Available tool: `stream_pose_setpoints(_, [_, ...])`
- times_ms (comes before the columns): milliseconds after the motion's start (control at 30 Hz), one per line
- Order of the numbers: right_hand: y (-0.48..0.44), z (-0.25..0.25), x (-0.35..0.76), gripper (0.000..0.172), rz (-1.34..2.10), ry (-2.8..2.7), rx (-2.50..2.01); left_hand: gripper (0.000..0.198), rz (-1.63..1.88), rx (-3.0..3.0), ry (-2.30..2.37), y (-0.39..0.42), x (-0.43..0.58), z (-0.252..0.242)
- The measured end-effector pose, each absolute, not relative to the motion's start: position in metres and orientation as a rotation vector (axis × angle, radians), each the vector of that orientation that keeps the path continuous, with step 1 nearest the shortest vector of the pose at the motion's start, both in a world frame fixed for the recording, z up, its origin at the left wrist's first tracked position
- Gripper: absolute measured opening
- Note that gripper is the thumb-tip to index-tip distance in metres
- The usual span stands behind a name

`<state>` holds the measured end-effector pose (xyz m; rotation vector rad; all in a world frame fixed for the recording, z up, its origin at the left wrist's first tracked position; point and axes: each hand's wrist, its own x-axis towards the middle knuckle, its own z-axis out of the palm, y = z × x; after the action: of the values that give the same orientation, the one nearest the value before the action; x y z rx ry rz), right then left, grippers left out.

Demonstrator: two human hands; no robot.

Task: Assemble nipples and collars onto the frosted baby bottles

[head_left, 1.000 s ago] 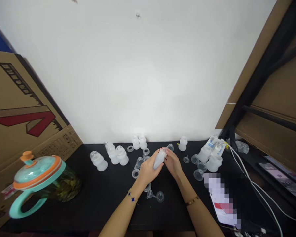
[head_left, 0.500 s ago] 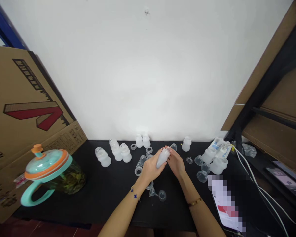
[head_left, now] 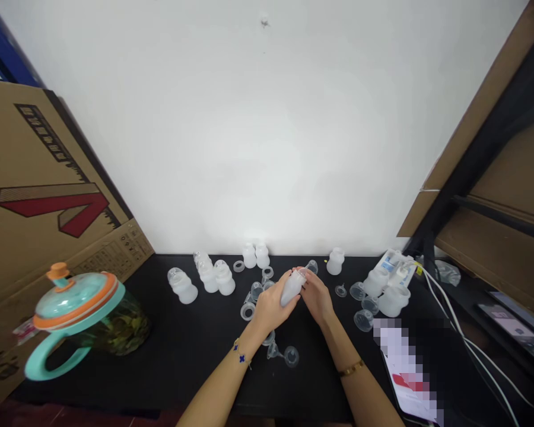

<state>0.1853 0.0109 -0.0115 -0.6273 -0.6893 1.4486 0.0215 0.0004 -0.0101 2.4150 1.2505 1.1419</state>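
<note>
A white baby bottle (head_left: 289, 289) lies tilted in my left hand (head_left: 267, 305), whose fingers wrap its body. My right hand (head_left: 317, 298) is closed about the bottle's top, with its fingertips partly hidden. Just behind the hands sits a clear dome cap (head_left: 312, 267). Beside my left hand are collar rings (head_left: 248, 311) and clear caps, partly covered by the hand. Nearer the front edge lie clear silicone nipples (head_left: 291, 356). To the right of my right hand, another nipple (head_left: 340, 290) rests on the black table (head_left: 196, 367), below a bottle without a cap (head_left: 335, 262).
Capped bottles (head_left: 184, 288) stand at the left, and two bottles (head_left: 262, 255) stand by the wall. Several clear caps (head_left: 364, 320), open bottles (head_left: 392, 300), a phone (head_left: 412, 379) and white cables (head_left: 454, 317) are at the right. A teal-lidded jug (head_left: 78, 302) stands far left near a cardboard box (head_left: 48, 178).
The view has shifted slightly. Both hands stay together on the bottle, with the right fingers slightly moved at its top.
</note>
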Motion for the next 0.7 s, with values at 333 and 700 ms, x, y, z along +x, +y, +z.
stream_pose_setpoints(333, [0.0106, -0.0114, 0.1823, 0.028, 1.438, -0.684, -0.634, 0.061, 1.164, 2.407, 1.267, 0.0009, 0.0218, -0.0127])
stream_pose_setpoints(700, [0.0112, -0.0133, 0.1816, 0.028, 1.434, -0.676, -0.636, 0.059, 1.182, 2.411, 1.253, 0.0003, 0.0219, -0.0123])
